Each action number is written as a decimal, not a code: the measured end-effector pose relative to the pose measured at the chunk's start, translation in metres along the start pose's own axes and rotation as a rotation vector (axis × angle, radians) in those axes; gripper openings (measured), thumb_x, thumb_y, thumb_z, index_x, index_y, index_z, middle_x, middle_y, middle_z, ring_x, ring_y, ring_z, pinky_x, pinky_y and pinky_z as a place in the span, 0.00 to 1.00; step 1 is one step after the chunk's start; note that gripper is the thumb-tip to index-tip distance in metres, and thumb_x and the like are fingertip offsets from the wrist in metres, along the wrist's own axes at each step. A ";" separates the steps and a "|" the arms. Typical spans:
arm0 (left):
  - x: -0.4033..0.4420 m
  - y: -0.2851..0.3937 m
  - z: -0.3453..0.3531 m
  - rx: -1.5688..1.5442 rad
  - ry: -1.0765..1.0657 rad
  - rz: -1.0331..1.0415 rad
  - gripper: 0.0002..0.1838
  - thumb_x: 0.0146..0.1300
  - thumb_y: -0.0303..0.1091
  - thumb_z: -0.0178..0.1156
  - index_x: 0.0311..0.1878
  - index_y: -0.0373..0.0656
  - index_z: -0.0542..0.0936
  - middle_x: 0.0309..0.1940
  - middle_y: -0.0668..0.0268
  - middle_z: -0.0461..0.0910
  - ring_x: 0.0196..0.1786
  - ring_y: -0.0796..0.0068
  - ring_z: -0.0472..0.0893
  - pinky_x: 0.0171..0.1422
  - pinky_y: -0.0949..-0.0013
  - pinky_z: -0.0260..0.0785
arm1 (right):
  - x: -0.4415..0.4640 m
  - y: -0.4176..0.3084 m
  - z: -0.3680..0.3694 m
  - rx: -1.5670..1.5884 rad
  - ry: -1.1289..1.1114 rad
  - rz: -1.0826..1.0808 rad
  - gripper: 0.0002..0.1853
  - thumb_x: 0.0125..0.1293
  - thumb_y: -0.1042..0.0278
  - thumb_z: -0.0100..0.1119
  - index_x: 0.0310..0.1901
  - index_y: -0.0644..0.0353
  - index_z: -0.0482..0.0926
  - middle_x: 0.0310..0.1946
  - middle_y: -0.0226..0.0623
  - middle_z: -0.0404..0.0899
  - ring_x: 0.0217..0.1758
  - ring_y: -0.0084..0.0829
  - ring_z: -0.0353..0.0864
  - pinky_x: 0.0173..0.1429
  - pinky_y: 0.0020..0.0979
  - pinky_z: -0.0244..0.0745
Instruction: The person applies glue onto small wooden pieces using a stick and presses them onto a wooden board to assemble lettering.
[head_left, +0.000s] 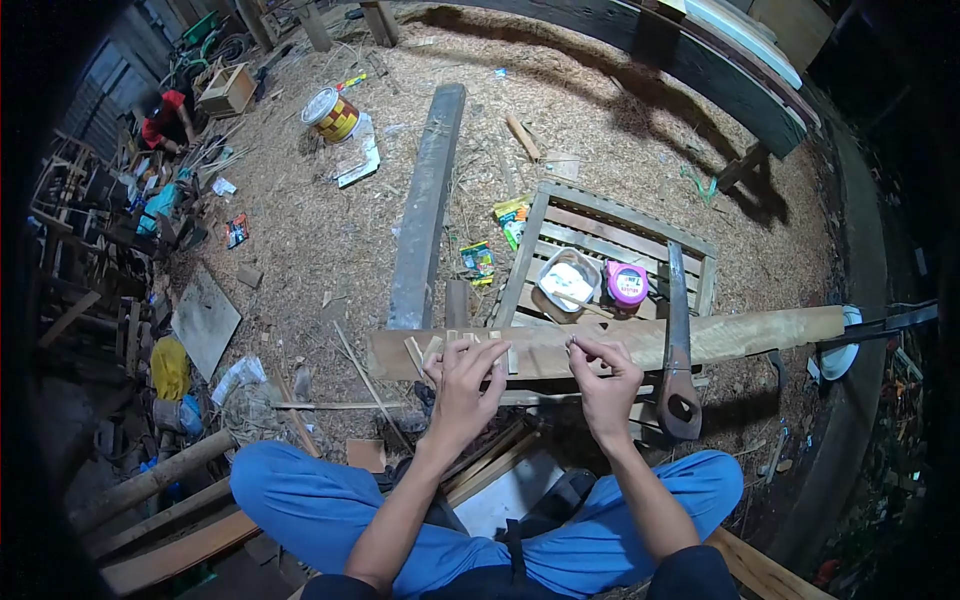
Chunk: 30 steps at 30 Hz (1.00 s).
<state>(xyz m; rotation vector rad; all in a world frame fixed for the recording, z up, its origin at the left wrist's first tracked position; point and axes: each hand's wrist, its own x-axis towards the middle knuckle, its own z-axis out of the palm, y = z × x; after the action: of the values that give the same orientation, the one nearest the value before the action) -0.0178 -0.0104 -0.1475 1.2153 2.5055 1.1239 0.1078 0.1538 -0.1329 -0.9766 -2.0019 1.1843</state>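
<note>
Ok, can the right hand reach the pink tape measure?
Probably yes: the pink tape measure sits uncovered just past the board, the saw beside it, though the right hand seems to pinch something small.

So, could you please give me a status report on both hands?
Left hand at small wood pieces on the board, grip unclear. Right hand pinching a tiny item, identity unclear. Saw across the board, right of that hand.
</note>
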 end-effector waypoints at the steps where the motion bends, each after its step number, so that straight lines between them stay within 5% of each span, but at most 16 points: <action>1: 0.000 -0.004 -0.001 0.000 0.002 0.001 0.19 0.69 0.32 0.64 0.63 0.50 0.84 0.61 0.70 0.84 0.65 0.63 0.74 0.74 0.47 0.49 | -0.001 -0.006 0.002 0.060 0.012 0.026 0.08 0.62 0.76 0.74 0.43 0.62 0.93 0.32 0.36 0.88 0.36 0.26 0.83 0.46 0.29 0.77; 13: -0.005 -0.011 -0.013 -0.091 0.052 0.074 0.21 0.68 0.31 0.64 0.64 0.50 0.84 0.54 0.69 0.87 0.60 0.65 0.78 0.76 0.48 0.48 | -0.024 -0.039 0.016 -0.031 -0.024 -0.005 0.08 0.64 0.76 0.72 0.44 0.63 0.92 0.31 0.38 0.89 0.32 0.24 0.85 0.38 0.27 0.77; 16: -0.010 -0.009 -0.018 -0.217 -0.093 0.116 0.24 0.68 0.30 0.67 0.68 0.48 0.82 0.54 0.66 0.88 0.54 0.68 0.81 0.72 0.56 0.55 | -0.037 -0.047 0.028 0.120 0.001 0.115 0.08 0.67 0.74 0.71 0.46 0.64 0.92 0.33 0.37 0.91 0.32 0.22 0.86 0.38 0.27 0.78; 19: -0.013 -0.006 -0.021 -0.278 -0.089 0.243 0.27 0.67 0.29 0.66 0.71 0.42 0.79 0.55 0.62 0.88 0.49 0.64 0.84 0.64 0.62 0.66 | -0.048 -0.049 0.040 0.131 -0.008 0.117 0.09 0.69 0.74 0.70 0.48 0.65 0.91 0.36 0.38 0.92 0.35 0.21 0.89 0.43 0.27 0.81; 25: -0.016 -0.002 -0.024 -0.350 -0.039 0.235 0.30 0.68 0.29 0.64 0.75 0.45 0.76 0.58 0.57 0.86 0.51 0.57 0.83 0.63 0.55 0.71 | -0.056 -0.053 0.041 0.151 0.041 0.070 0.09 0.70 0.74 0.69 0.49 0.64 0.90 0.38 0.44 0.92 0.44 0.30 0.93 0.50 0.30 0.84; 30: -0.015 -0.001 -0.027 -0.327 -0.089 0.333 0.32 0.65 0.27 0.65 0.75 0.46 0.76 0.59 0.56 0.85 0.51 0.54 0.83 0.63 0.55 0.74 | -0.069 -0.060 0.040 0.121 0.013 0.151 0.18 0.73 0.71 0.67 0.63 0.61 0.82 0.42 0.47 0.92 0.49 0.33 0.94 0.52 0.33 0.84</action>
<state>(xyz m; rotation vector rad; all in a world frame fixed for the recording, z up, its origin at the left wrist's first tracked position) -0.0193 -0.0369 -0.1317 1.5741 1.9977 1.4459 0.0969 0.0589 -0.1043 -1.0865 -1.8485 1.3597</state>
